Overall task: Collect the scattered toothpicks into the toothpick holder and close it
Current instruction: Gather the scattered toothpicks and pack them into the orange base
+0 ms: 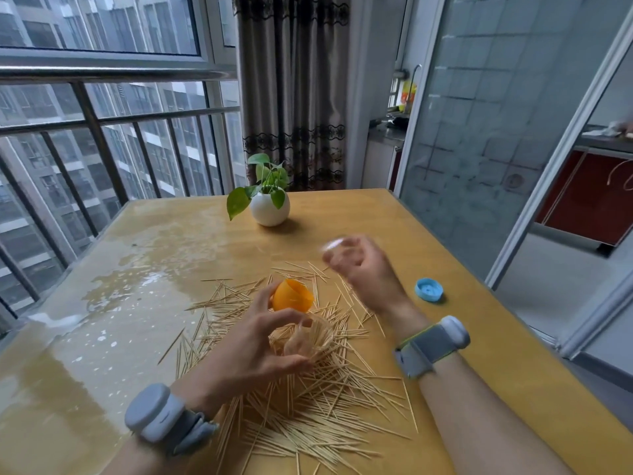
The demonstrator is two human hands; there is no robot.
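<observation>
Several toothpicks (318, 402) lie scattered in a heap on the yellow table (394, 221). My left hand (253, 347) is over the heap, its thumb and fingers curled around the toothpick holder. The holder's orange cup-shaped part (294, 296) is tilted, and its clear part (301, 339) sits among the toothpicks. My right hand (363, 269) is raised above the far side of the heap and is motion-blurred. Its fingers are curled on a pale clear plastic piece (333, 244). What that piece is cannot be made out.
A blue round cap (429, 289) lies on the table to the right of my right hand. A white pot with a green plant (269, 207) stands at the far middle. A window railing runs along the left, and a sliding glass door stands on the right.
</observation>
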